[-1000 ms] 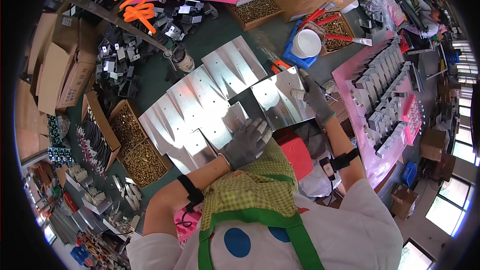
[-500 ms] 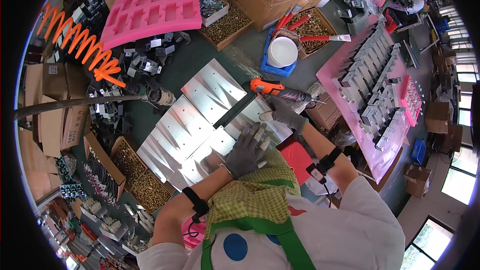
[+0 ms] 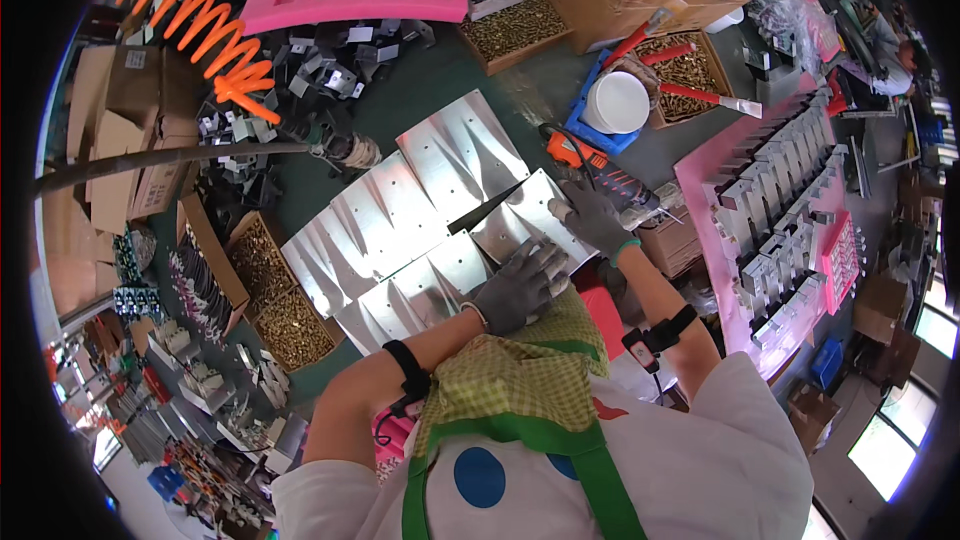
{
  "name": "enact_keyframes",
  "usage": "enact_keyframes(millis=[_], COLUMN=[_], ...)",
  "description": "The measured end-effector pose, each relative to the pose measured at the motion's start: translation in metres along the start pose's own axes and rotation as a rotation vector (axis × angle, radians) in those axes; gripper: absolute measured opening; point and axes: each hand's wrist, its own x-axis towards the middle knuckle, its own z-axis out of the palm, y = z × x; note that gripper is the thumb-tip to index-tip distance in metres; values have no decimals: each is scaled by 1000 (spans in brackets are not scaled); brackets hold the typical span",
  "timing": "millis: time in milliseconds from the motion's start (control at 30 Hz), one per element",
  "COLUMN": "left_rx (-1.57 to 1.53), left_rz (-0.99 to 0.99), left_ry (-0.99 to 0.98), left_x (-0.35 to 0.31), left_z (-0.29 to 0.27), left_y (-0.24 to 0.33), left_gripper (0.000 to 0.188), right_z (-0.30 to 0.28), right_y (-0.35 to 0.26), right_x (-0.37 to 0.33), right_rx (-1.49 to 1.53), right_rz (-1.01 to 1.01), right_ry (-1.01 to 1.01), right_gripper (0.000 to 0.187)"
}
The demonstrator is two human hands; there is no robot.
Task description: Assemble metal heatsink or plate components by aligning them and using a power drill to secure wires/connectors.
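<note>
Several shiny metal plates [image 3: 375,215] with drilled holes and raised folds lie in two rows on the green work table. My left hand [image 3: 515,290], in a grey glove, rests on the near edge of the front row with its fingers extended. At the right end, my gloved right hand [image 3: 600,222] grips the edge of one metal plate [image 3: 520,220], thumb on top; its other fingers are partly hidden. A dark wedge-shaped gap shows between that plate and the back row. Just beyond my right hand lies an orange and black power drill [image 3: 600,172].
A white tub [image 3: 617,103] stands in a blue tray, with red-handled brushes [image 3: 690,90] beside it. Boxes of brass fasteners [image 3: 285,315] stand at left and back. Metal brackets [image 3: 775,210] fill a pink sheet at right. An orange coiled hose [image 3: 200,35] hangs at left.
The right-end plate has swung in against the plates beside it, and the dark gap has become shorter. My right hand has moved with that plate. The whole view has shifted somewhat.
</note>
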Motion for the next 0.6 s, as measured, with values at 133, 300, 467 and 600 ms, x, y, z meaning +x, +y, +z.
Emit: enact_keyframes(millis=[133,300,467,600], left_rx=[86,105,-39,-69], left_rz=[-47,-119,-136,-73], left_ry=[111,238,35,67], left_x=[-7,-20,-8,10], left_z=[19,28,15,14], left_y=[-4,-1,-9,-8], left_gripper=[55,44,72,68], right_z=[9,20,16,15], right_y=[2,-3,-4,1], right_x=[-12,-20,-12,-2], right_rx=[146,-34,-102,-99], right_rz=[75,-12,-69,36], right_ry=[-81,173,150,77], right_gripper=[38,28,26,31])
